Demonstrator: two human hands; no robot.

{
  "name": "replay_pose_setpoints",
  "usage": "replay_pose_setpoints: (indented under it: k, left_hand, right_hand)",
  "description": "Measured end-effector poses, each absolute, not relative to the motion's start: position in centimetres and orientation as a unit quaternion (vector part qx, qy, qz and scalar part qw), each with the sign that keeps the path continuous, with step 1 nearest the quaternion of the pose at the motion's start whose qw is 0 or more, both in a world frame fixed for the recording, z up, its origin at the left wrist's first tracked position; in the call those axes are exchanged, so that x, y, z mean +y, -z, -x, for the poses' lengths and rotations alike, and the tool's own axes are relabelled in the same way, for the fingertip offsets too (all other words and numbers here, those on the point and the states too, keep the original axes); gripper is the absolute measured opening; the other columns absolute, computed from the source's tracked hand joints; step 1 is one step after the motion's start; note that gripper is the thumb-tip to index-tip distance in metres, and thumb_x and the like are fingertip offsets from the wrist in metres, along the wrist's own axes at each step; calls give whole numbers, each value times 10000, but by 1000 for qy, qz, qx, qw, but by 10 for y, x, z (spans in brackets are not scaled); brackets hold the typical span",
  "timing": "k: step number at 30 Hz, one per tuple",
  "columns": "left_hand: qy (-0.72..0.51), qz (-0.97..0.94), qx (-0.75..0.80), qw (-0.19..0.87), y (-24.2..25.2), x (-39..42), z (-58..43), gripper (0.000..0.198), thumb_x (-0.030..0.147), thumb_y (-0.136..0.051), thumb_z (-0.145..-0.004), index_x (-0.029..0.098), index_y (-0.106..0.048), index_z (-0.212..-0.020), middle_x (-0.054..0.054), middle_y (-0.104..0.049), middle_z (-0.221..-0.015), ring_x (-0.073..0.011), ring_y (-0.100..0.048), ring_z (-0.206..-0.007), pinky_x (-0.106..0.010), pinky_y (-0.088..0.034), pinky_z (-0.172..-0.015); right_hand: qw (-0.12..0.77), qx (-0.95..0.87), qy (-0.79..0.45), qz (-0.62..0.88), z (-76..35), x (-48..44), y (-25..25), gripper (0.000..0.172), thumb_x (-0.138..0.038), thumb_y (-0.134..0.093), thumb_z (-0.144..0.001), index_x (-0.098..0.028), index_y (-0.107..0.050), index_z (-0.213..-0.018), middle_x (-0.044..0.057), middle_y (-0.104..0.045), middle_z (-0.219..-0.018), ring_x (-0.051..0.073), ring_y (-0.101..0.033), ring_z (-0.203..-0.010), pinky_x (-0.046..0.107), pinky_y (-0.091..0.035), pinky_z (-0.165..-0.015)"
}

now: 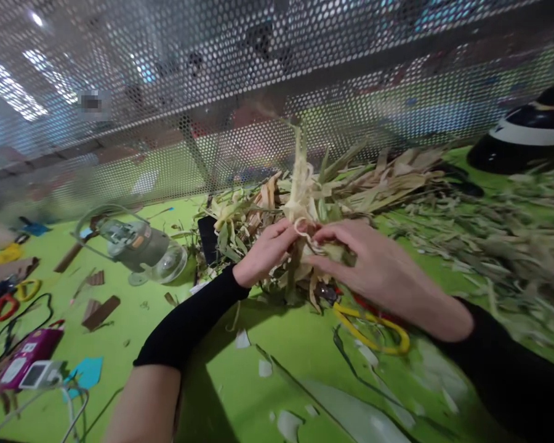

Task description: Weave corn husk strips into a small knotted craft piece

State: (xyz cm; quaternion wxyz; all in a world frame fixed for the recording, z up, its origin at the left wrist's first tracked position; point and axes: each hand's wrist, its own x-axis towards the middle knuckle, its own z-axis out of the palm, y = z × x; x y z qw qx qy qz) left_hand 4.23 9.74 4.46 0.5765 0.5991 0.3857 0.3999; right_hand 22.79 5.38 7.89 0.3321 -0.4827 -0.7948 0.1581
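Note:
A pale bundle of corn husks (299, 175) stands upright at the middle, its thin top rising in front of the mesh. My left hand (270, 249) is closed on its lower part, thumb and fingers pressed together. From the other side my right hand (369, 261) grips the husk between curved fingers and thumb, beside a thin curled strip (302, 227). The exact fingertip contact is partly hidden. Scissors with yellow handles (399, 346) lie under my right hand, their blades out of sight. A long pale green husk leaf (346, 409) lies nearest to me.
A perforated metal screen (240, 123) closes off the back of the green table (203, 394). Dried husks (392, 178) lie behind my hands, shredded husks (503, 240) at right. A lantern (138, 246), a purple power strip (32, 354) with cables and red-handled scissors (4, 307) are at left.

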Motion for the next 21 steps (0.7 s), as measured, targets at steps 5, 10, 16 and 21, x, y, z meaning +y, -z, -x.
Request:
replay_pose_setpoints:
  k: [5, 10, 16, 21]
  left_hand:
    - [-409, -531, 361, 648, -46, 99, -44, 447, 531, -533, -949, 151, -765, -1003, -58, -713, -894, -125, -536, -744, -227, -391, -680]
    - [-407, -476, 344, 700, -44, 100, -47, 400, 525, -601, -903, 170, -771, -976, -65, -744, -925, -165, -623, -844, -249, -432, -765]
    - [-412, -470, 326, 710, -38, 107, -45, 377, 528, -674, -849, 177, -755, -958, -50, -721, -863, -176, -636, -872, -270, -456, -813]
    - [-394, -523, 330, 680, -37, 110, -43, 257, 382, -777, -802, 158, -722, -914, -16, -673, -819, -121, -582, -796, -243, -438, -759]
  right_hand:
    - [295, -850, 74, 430, -225, 62, -54, 264, -367, -579, -941, -161, -679, -1072, 162, -746, -1086, 334, -685, -1008, 468, -536, -841]
    - [251, -879, 79, 398, -230, 65, -55, 207, -196, -511, -910, -196, -671, -1042, 157, -717, -1047, 330, -664, -967, 467, -529, -841]
    - [291, -858, -28, 423, -228, 66, -61, 182, -272, -541, -915, -211, -678, -1018, 164, -715, -1060, 358, -652, -999, 494, -515, -857]
    - [362, -752, -185, 519, -229, 64, -69, 285, -476, -527, -962, -242, -678, -1022, 64, -700, -773, 224, -581, -611, 358, -416, -593]
